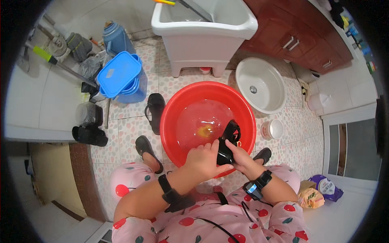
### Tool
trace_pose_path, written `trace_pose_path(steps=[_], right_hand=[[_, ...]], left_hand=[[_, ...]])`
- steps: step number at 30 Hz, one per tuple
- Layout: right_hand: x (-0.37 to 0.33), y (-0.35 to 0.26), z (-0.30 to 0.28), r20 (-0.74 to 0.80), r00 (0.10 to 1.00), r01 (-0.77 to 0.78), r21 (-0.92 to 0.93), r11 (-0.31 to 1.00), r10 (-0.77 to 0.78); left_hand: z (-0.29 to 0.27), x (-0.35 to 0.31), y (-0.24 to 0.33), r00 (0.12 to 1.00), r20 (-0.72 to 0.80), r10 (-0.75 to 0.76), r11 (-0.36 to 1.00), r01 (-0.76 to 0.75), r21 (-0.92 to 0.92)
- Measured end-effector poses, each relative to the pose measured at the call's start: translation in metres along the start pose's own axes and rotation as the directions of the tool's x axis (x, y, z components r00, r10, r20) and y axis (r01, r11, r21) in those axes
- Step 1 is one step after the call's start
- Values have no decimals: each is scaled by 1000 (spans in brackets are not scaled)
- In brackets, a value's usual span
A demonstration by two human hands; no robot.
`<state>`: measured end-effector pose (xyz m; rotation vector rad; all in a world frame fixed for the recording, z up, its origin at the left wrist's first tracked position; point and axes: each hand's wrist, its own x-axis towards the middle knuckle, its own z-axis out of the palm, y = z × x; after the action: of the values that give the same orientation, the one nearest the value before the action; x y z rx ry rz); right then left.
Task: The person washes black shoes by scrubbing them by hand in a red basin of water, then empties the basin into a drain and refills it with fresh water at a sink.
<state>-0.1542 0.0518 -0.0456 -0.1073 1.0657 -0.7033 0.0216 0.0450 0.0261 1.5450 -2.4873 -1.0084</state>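
A wet-looking black sandal [225, 151] is held between my two hands over the near right part of a red basin [168, 109]. My left hand [204, 158] presses on it from the left with its fingers curled at the edge. On the other side, my right hand [242, 157] grips it, the thumb along its side. The sandal's strap end [231, 130] points away from me. Shallow water [194, 121] lies in the basin, with a blurred yellow patch [205, 130] in it. Another black sandal [155, 113] rests on the floor left of the basin.
Beyond the basin stands a white sink tub [202, 48]. A white round basin [263, 65] and a small white bucket [275, 128] are at the right. Blue lidded buckets [121, 75] and a blue thermos [116, 37] stand at the left, near mop handles. Red-brown cabinets [300, 28] line the far right.
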Motion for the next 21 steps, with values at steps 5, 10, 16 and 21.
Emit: trace_pose_path(steps=[5, 10, 16, 21], right_hand=[[21, 20, -6, -72, 980, 180, -72, 981, -185], [19, 19, 12, -161, 958, 195, -241, 951, -238], [8, 7, 23, 4, 907, 400, -327, 856, -422], [14, 6, 3, 95, 915, 382, -521, 763, -393]], left_hand=[[23, 5, -2, 999, 26, -32, 998, 31, 60], [33, 15, -6, 981, 65, -181, 983, 181, 18], [28, 19, -17, 974, 7, -226, 960, 223, -170], [37, 27, -37, 968, -28, -250, 894, 219, -390]])
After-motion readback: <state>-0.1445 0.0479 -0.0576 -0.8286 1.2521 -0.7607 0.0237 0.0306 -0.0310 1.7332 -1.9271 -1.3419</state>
